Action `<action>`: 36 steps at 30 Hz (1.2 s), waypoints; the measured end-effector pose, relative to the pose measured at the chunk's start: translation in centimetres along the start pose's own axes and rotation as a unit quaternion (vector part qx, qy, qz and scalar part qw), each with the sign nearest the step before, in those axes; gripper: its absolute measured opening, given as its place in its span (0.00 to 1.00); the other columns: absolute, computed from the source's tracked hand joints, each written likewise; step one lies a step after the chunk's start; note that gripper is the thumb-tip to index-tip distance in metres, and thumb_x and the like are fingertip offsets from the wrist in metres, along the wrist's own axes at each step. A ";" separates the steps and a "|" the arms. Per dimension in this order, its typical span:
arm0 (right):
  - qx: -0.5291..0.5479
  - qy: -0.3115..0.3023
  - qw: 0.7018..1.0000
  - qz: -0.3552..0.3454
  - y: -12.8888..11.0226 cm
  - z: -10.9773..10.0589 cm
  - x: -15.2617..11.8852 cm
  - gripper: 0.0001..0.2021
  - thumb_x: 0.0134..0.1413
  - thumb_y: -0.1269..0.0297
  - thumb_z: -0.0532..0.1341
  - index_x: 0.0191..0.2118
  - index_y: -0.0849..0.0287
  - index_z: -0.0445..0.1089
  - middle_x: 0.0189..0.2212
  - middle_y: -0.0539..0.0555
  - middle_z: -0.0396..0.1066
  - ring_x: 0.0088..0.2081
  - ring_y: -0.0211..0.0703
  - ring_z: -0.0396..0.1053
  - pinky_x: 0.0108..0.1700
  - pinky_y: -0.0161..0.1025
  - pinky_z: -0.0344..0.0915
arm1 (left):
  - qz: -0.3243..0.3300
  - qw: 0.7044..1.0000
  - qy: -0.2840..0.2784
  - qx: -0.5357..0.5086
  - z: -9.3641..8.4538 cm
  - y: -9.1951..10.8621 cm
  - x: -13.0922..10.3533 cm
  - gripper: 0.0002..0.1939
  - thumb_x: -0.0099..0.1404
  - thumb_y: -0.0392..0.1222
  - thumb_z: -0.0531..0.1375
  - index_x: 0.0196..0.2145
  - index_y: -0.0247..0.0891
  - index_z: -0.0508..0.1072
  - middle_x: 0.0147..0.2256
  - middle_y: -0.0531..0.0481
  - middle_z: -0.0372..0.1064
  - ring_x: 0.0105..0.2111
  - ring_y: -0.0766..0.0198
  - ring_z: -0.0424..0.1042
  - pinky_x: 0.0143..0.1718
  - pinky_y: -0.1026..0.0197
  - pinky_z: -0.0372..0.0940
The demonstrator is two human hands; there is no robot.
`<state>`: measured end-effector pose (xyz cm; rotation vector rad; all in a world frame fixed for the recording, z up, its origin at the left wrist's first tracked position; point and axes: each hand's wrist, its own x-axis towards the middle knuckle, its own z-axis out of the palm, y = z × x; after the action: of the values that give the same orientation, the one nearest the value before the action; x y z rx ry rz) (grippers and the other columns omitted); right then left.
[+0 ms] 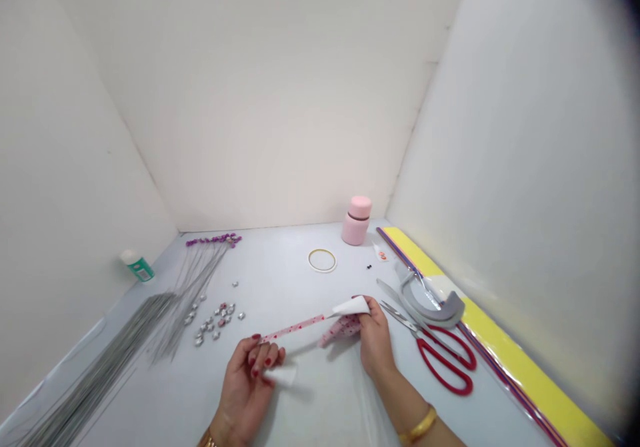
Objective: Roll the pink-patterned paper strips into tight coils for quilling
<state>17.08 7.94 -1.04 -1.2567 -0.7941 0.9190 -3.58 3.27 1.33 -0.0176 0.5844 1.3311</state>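
I find the narrow, pink, heart-printed strip (295, 328) spanning between the hands above the pale worktop (273, 267). The left hand (250, 370) pinches one end; the right hand's (374, 335) grip holds a white, pointed piece (353, 306). Uneven pulling could, I judge, tear the strip.

The pink patterned strip (295, 328) is looking like thin, smooth paper, & the white pc (354, 306) is looking like matt paper. The scissors' blades (399, 314) are showing smooth metal w/ red plastic-looking handles (468, 388), & the yellow pack (495, 347) is shining in clear glossy plastic. Grey wires (105, 360) are looking metallic, silver bits (199, 342) are glinting foil-like, & the pink bottle (355, 229) is looking satin-smooth.
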 end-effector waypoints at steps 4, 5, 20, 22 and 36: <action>0.012 0.024 1.000 0.006 0.0 -0.3 0.3 0.09 0.37 0.69 0.54 0.31 0.56 0.64 0.20 0.45 0.64 0.23 0.40 0.60 0.26 0.34 0.57 | -0.021 0.997 0.026 -0.072 0.0 0.5 0.3 0.22 0.58 0.29 0.49 0.09 0.37 0.53 0.08 0.59 0.47 0.13 0.72 0.54 0.30 0.61 0.67; 0.016 0.025 1.000 0.009 0.0 -0.2 0.2 0.10 0.37 0.69 0.54 0.31 0.56 0.64 0.21 0.45 0.65 0.23 0.39 0.61 0.26 0.34 0.58 | -0.028 0.996 0.022 -0.083 0.0 0.5 0.3 0.21 0.58 0.29 0.49 0.09 0.37 0.53 0.08 0.59 0.48 0.13 0.72 0.54 0.30 0.61 0.67; 0.048 -0.042 0.995 0.077 0.1 0.6 -0.1 0.12 0.40 0.63 0.61 0.33 0.62 0.66 0.21 0.50 0.70 0.25 0.43 0.68 0.28 0.37 0.62 | -0.024 0.986 -0.036 -0.159 -0.2 3.7 -0.5 0.18 0.60 0.32 0.49 0.14 0.37 0.55 0.10 0.61 0.51 0.13 0.74 0.58 0.31 0.61 0.68; 0.049 -0.082 0.991 0.092 0.0 0.8 -0.4 0.13 0.36 0.65 0.63 0.32 0.63 0.68 0.18 0.49 0.70 0.22 0.42 0.67 0.25 0.35 0.62 | -0.067 0.989 -0.046 -0.120 0.0 2.8 -0.5 0.19 0.61 0.33 0.49 0.14 0.37 0.54 0.11 0.59 0.51 0.15 0.72 0.59 0.34 0.58 0.68; 0.033 -0.122 0.989 0.082 -1.4 0.8 -0.8 0.17 0.48 0.54 0.58 0.41 0.60 0.64 0.39 0.58 0.70 0.36 0.43 0.69 0.32 0.34 0.64 | -0.099 0.989 -0.084 0.072 0.0 0.3 -0.2 0.14 0.63 0.33 0.51 0.21 0.33 0.65 0.17 0.56 0.57 0.22 0.70 0.64 0.32 0.63 0.66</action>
<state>16.19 7.51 0.45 -1.1778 -0.8527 1.2401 -3.89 3.14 1.56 0.1501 0.5193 1.0841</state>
